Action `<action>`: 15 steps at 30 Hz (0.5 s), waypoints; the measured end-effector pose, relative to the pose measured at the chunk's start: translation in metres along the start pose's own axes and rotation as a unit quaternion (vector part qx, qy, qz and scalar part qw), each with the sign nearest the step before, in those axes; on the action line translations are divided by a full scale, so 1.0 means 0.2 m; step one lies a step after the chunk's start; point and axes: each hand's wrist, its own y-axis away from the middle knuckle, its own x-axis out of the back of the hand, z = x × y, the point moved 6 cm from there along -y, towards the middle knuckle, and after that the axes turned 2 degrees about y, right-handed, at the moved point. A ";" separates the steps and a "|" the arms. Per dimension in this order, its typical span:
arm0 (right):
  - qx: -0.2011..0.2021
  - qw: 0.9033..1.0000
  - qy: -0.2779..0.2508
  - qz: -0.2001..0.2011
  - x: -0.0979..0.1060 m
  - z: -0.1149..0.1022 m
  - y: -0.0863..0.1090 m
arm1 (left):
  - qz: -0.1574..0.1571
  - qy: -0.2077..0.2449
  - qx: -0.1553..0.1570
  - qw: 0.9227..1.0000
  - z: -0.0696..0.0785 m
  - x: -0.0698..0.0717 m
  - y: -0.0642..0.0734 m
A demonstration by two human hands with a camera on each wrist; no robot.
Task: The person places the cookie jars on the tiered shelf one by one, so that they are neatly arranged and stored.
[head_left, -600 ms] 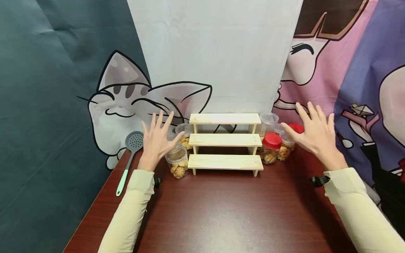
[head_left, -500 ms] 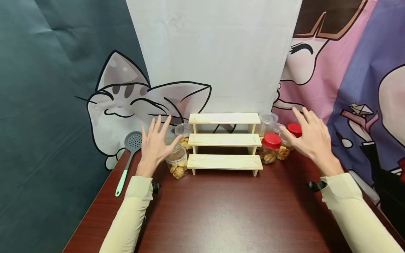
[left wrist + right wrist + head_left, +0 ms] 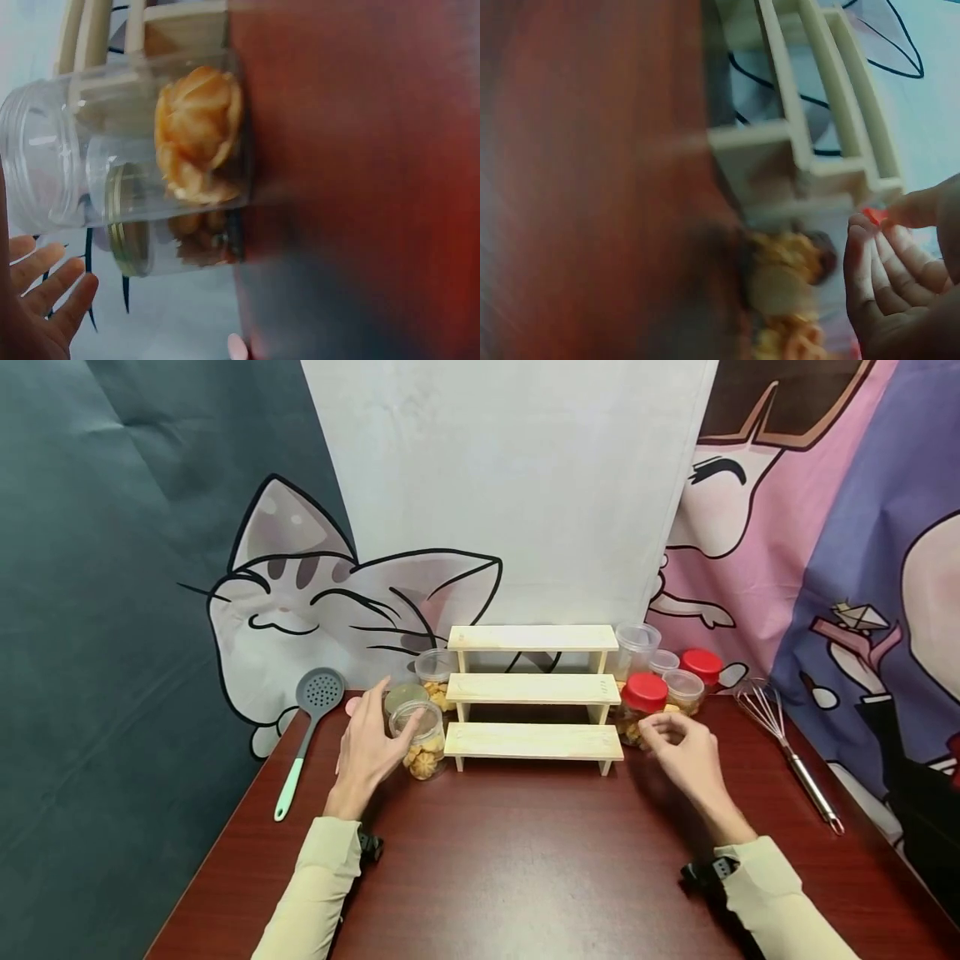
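My left hand (image 3: pixel 367 752), fingers spread, is beside a clear jar of cookies (image 3: pixel 425 758), with the thumb overlapping its rim in the head view. That jar stands in front of a gold-lidded jar (image 3: pixel 131 221); in the left wrist view the fingers are next to its clear rim. On the other side my right hand (image 3: pixel 686 756) has its fingers loosely bent in front of a red-lidded cookie jar (image 3: pixel 645 692). In the right wrist view, a bit of red shows between thumb and fingertips. A three-tier wooden stand (image 3: pixel 534 742) sits between the hands.
More cookie jars, clear (image 3: pixel 636 647) and red-topped (image 3: pixel 702 665), crowd the stand's right side. Behind the left jars is another clear jar (image 3: pixel 435 667). A grey slotted turner (image 3: pixel 320 692) lies far left, a wire whisk (image 3: pixel 787 752) far right. Printed cloths hang behind.
Both hands have lowered toward the jars; the right moved down and inward, its spread fingers now bent. The whisk at the right has come into view. Jars and stand stayed in place.
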 end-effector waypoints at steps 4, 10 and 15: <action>-0.047 0.996 -0.049 -0.050 -0.10 0.06 0.04 | -0.001 0.022 -0.009 1.000 0.01 -0.03 0.04; -0.107 0.982 -0.124 -0.092 -0.19 0.12 0.07 | -0.038 0.054 -0.004 0.998 0.00 -0.07 0.06; -0.133 0.963 -0.207 -0.107 -0.22 0.14 0.08 | -0.056 0.076 -0.008 0.995 -0.03 -0.08 0.05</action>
